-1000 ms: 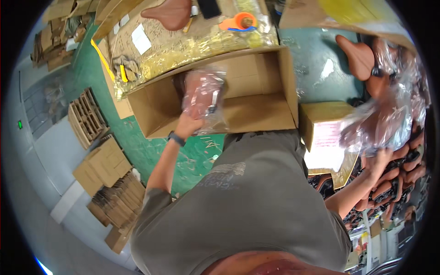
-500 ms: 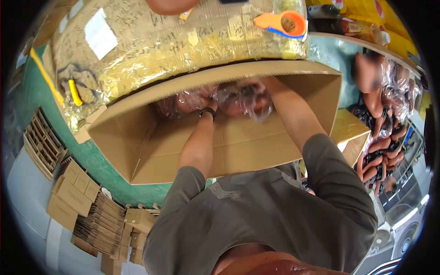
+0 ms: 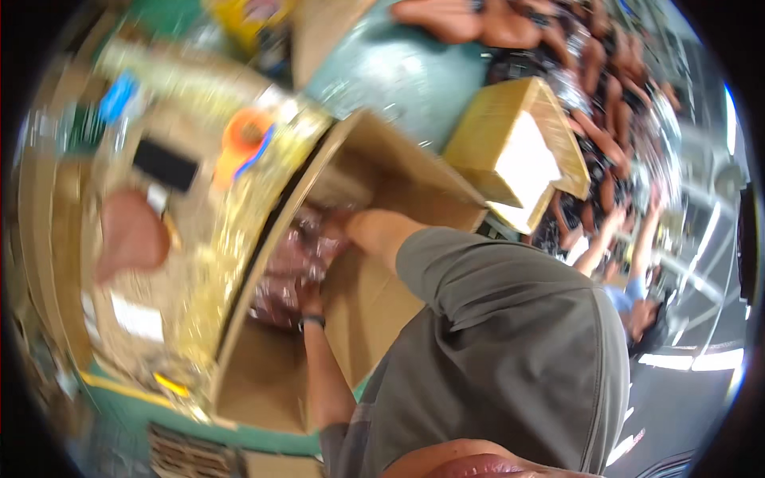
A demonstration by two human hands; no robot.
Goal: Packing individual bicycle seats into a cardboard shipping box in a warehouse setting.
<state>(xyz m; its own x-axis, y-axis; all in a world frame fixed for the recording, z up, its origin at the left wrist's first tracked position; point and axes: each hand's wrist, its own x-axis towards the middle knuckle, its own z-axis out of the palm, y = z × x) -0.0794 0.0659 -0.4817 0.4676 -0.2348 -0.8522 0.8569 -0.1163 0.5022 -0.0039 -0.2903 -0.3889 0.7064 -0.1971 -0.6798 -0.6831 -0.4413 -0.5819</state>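
A deep cardboard box (image 3: 362, 315) lies in front of me with its opening toward me. Inside, several brown rounded pieces wrapped in clear plastic (image 3: 279, 271) are bunched against the far wall. My left hand (image 3: 308, 296), with a dark band at the wrist, touches the wrapped pieces at their near side. Farther up, my right hand (image 3: 339, 225) reaches in and rests against the same bunch. Blur and plastic hide the fingers of both hands, so their grip does not show.
Beyond the box stands a taped carton surface (image 3: 191, 231) carrying an orange tool with a blue edge (image 3: 243, 139), a black phone-like slab (image 3: 165, 165), a brown heart-shaped piece (image 3: 131, 231) and a yellow-handled cutter (image 3: 170, 385). Right are a yellowish carton (image 3: 486, 119), heaped brown pieces (image 3: 590, 119) and another person (image 3: 633, 303).
My view has swung to the right, so the box appears tilted and the yellowish carton and another person have come into sight. Both hands are still inside the box at the wrapped pieces.
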